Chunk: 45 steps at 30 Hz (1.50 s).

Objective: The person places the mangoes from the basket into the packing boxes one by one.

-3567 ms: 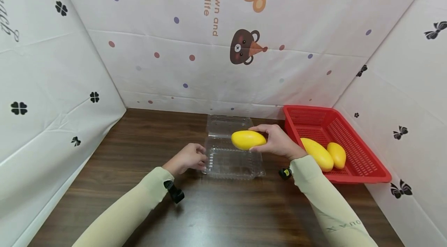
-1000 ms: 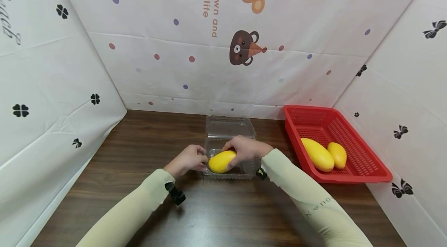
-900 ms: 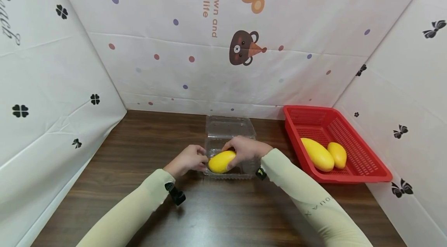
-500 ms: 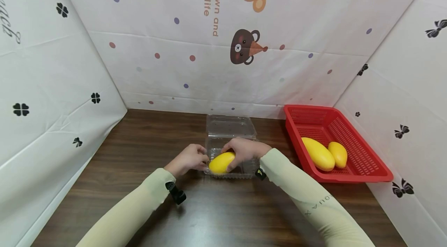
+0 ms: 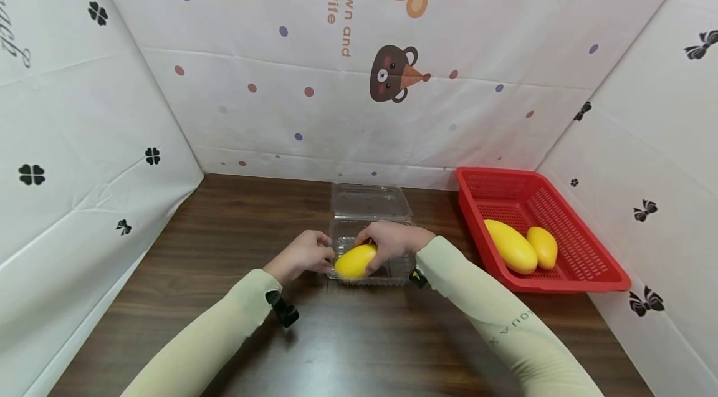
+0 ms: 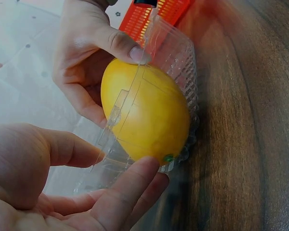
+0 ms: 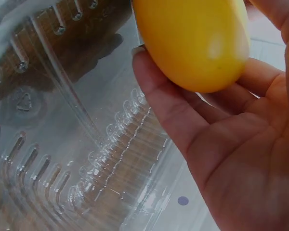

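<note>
1. Yellow, smooth and oval, a mango-like fruit (image 5: 355,261) sits at a slant inside the base of a clear plastic container (image 5: 387,282), stem end toward the near left corner; whether it touches the floor is hard to tell.
2. The right hand (image 5: 389,240) grips it, thumb and fingers spread to its width.
3. The left hand (image 5: 305,255) pinches the container's left rim.
4. The thin wall could buckle if the fruit pushes against it; a loosened pinch could let the container slide, and uneven release could roll the fruit.
5. The lid (image 5: 370,202) lies open behind, near a white patterned sheet (image 5: 252,110).
6. Rightward, a red basket (image 5: 561,285) holding two more yellow fruits (image 5: 512,247) limits movement; tabletop (image 5: 348,341) toward the person gives more room.
</note>
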Motion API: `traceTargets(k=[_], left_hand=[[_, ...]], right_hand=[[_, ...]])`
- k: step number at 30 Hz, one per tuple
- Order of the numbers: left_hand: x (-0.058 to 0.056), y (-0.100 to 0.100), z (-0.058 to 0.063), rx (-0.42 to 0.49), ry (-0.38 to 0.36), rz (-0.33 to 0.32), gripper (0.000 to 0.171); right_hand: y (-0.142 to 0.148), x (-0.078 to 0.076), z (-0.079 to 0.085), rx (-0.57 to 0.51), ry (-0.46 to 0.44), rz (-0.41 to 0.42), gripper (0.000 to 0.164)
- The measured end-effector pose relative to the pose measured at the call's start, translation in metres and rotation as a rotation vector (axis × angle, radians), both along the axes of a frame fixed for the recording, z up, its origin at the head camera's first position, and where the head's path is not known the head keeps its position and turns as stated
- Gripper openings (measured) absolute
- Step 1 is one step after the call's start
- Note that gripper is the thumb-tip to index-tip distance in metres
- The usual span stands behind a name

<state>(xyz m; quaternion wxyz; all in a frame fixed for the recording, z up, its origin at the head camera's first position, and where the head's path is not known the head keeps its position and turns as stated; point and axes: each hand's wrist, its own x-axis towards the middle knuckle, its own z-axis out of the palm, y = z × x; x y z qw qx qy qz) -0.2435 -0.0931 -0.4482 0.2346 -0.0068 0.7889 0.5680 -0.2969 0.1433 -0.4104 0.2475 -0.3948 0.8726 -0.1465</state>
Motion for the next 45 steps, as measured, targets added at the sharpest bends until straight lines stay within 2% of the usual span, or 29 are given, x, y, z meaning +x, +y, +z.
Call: traceTargets(k=[11,21,32,45], left_hand=[[0.0002,0.0018,0.0006,-0.024,0.011,0.014,0.041],[-0.0005,0.0030,-0.0003,0.000,-0.003,0.025,0.043],[0.0003,0.0041,0.0001,-0.014,0.000,0.037,0.042],[0.0008,0.0057,0.0010,-0.035,0.000,0.038,0.042]], right_hand=[[0.0005,-0.0005,0.0005,0.031,-0.063,-0.034,0.047],[-0.0004,0.0003,-0.0002,0.046,-0.109,-0.052,0.047],[-0.0004,0.0004,0.0005,0.098,-0.109,-0.060,0.043],[0.0006,0.0010,-0.0005,0.077,-0.148,-0.087,0.043]])
